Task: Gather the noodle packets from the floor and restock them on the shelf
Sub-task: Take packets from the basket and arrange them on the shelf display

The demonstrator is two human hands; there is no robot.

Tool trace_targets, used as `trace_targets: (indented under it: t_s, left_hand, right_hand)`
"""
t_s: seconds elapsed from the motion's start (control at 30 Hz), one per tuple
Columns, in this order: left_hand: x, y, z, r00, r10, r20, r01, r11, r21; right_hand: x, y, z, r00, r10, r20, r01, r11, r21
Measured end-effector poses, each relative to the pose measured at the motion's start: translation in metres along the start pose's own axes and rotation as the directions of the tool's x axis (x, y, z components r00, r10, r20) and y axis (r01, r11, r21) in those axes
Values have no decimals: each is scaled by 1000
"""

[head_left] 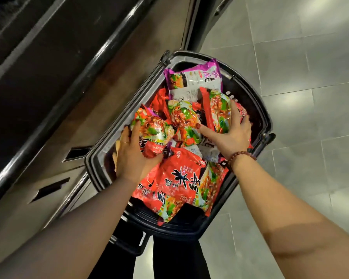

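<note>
**Both hands in the basket, a packet in each**

Head view: the packets [179, 178] are heaped in a black basket [256, 109] at frame centre. The left hand [133, 158], centre-left, grips a red packet [151, 131], with the thumb over its face and the fingers curled round its left edge. The right hand [228, 137], just right of centre, clasps a second packet [218, 111]; the thumb stretches across the front and the fingers wrap the right side. A purple packet [193, 79] lies at the top of the heap.

These look light and puffy, and the glossy film is likely slippery. The noodle block inside should be brittle, so take each one across the broad body with a firm hold and no crushing. The crimped ends would do for a pinch.

The basket stands on a floor [310, 97] of grey tiles, shiny with glare, filling the right half. A dark metal fixture [48, 97] runs down the left, just beside the basket. It is probably the shelf's base.
</note>
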State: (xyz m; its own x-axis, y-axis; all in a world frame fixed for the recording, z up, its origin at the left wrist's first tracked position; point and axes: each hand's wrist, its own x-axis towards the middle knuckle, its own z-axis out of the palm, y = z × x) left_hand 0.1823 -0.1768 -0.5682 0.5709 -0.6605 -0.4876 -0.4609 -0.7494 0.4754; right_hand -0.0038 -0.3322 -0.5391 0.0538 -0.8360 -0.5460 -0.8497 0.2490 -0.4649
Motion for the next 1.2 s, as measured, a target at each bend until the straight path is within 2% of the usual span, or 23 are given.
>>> trace_targets:
  t_s: [0.07, 0.13, 0.33, 0.43, 0.5, 0.63, 0.73, 0.93, 1.03, 1.13, 1.2]
  left_hand:
    - [1, -1, -1, 999, 12, -32, -14, 999, -53]
    - [-1, -2, -3, 999, 13, -49, -18, 994, -103]
    - [-21, 5, -23, 995, 13, -95, -33, 976, -216]
    - [-42, 11, -46, 994, 32, -101, -61, 951, -304]
    - [-66, 22, -71, 995, 37, -92, -69, 923, -377]
    - [-116, 39, -121, 1000, 1, 0, -1, 834, -552]
    - [-152, 43, -162, 1000, 26, 8, -15, 795, -607]
    - [-219, 52, -240, 994, 103, 46, -33, 652, -758]
    - [-240, 50, -255, 992, 109, 68, -9, 590, -807]
    - [-253, 50, -263, 996, 68, 65, 21, 511, -860]
    - [-261, 53, -267, 999, 23, 41, 27, 452, -892]
  right_hand:
    - [2, 1, 6, 1000, 3, -28, -5, 998, -69]
    - [3, 5, 8, 994, -35, -99, 29, 998, -61]
    - [2, 13, -7, 981, -108, -161, 134, 978, 160]
    - [-24, 5, -18, 974, -102, -202, 169, 921, 351]
    - [-56, -8, -28, 974, -99, -203, 175, 899, 402]
    - [-135, -49, -53, 960, -183, -210, 265, 836, 481]
    - [-211, -81, -76, 951, -225, -213, 307, 781, 544]
    - [-327, -112, -93, 908, -333, -254, 415, 630, 656]
    - [-362, -116, -91, 883, -402, -242, 446, 557, 701]
    - [-369, -121, -94, 857, -479, -191, 459, 541, 705]
    - [-364, -124, -102, 814, -563, -143, 487, 527, 697]
